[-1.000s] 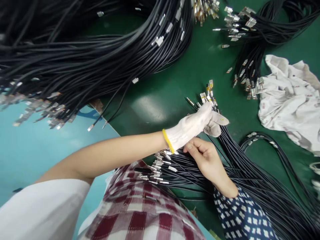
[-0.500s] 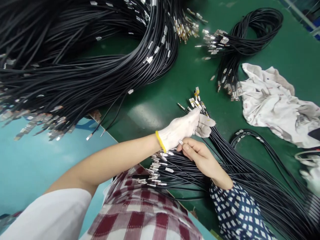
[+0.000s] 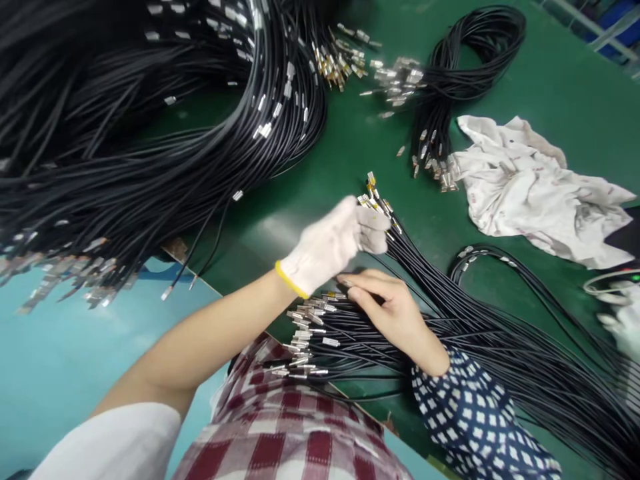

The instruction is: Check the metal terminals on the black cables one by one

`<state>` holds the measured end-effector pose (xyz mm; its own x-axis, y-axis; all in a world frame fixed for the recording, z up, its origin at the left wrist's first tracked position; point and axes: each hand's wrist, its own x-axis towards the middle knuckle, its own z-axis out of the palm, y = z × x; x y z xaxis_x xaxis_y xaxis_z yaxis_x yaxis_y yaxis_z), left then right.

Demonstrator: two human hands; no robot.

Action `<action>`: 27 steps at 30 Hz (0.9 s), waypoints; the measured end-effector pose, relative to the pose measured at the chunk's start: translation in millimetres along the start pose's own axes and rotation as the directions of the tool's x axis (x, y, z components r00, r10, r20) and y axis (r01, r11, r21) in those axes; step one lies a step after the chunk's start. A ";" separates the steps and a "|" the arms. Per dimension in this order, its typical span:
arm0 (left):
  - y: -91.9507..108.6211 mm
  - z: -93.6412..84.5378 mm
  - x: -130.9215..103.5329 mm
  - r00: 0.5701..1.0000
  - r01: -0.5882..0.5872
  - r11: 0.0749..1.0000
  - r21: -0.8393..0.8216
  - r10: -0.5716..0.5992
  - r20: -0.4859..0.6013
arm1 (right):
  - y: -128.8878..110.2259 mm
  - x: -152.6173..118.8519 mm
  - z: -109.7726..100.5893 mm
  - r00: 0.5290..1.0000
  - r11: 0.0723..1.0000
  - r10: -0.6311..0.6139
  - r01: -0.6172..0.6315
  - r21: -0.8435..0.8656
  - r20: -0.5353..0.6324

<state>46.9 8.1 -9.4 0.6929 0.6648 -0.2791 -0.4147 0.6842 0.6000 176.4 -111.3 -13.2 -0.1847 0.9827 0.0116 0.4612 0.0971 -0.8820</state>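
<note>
My left hand [image 3: 335, 240] wears a white knit glove with a yellow cuff. Its fingers are loosely bent and apart, slightly blurred, beside a bundle of black cables [image 3: 425, 270] with yellow-marked metal ends; its underside is hidden. My bare right hand [image 3: 387, 307] pinches a small cable end [image 3: 345, 283] between thumb and fingertips, just below the glove's cuff. Under that hand lies another bundle of black cables [image 3: 370, 340], its silvery terminals [image 3: 305, 333] fanned toward the table's near edge.
A large heap of black cables [image 3: 200, 167] fills the upper left, some ends hanging past the edge. Farther back on the green table [image 3: 560, 73] lies a coiled cable bundle [image 3: 450, 80]. A crumpled white cloth [image 3: 535, 187] rests at right, above a looped cable [image 3: 480, 250].
The whole view has shifted, so most things appear farther left. My right hand has tilted its fingers down toward the near terminals, and the small piece it pinches is less visible. The gloved fingers have bent slightly.
</note>
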 end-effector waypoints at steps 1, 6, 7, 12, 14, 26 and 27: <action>5.7 -2.3 -1.8 0.992 -0.101 0.994 0.041 0.104 -0.076 | -1.7 -1.1 0.4 0.997 0.989 -0.069 0.064 -0.130 -0.033; 22.9 -16.9 -2.5 0.774 -0.454 0.858 0.239 0.513 -0.372 | -2.0 3.5 -14.5 0.968 0.933 -0.242 0.252 -0.258 0.069; 23.4 -19.1 -1.6 0.753 -0.473 0.844 0.255 0.537 -0.381 | -0.2 5.8 -19.9 0.976 0.946 -0.213 0.194 -0.260 -0.044; 20.1 -23.7 0.9 0.746 -0.486 0.830 0.273 0.557 -0.366 | 1.9 7.9 -31.4 0.979 0.961 -0.143 0.102 -0.258 -0.147; 19.1 -24.0 1.2 0.750 -0.474 0.832 0.289 0.553 -0.363 | -1.1 3.2 -27.5 0.988 0.933 -0.151 0.136 -0.334 -0.020; 19.5 -7.4 -37.1 0.786 -0.231 0.749 0.621 0.520 -0.335 | -2.8 -5.4 -19.8 0.990 0.808 -0.143 0.119 -0.577 0.005; 18.0 -5.0 -49.5 0.803 -0.141 0.701 0.699 0.494 -0.334 | -3.7 -7.2 -20.5 0.988 0.833 -0.152 0.109 -0.543 -0.035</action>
<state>2.2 -11.0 11.5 0.1545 0.9719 -0.1775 0.0242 0.1759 0.9841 193.9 -115.4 -0.4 -0.2217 0.9616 0.1620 0.8350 0.2730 -0.4778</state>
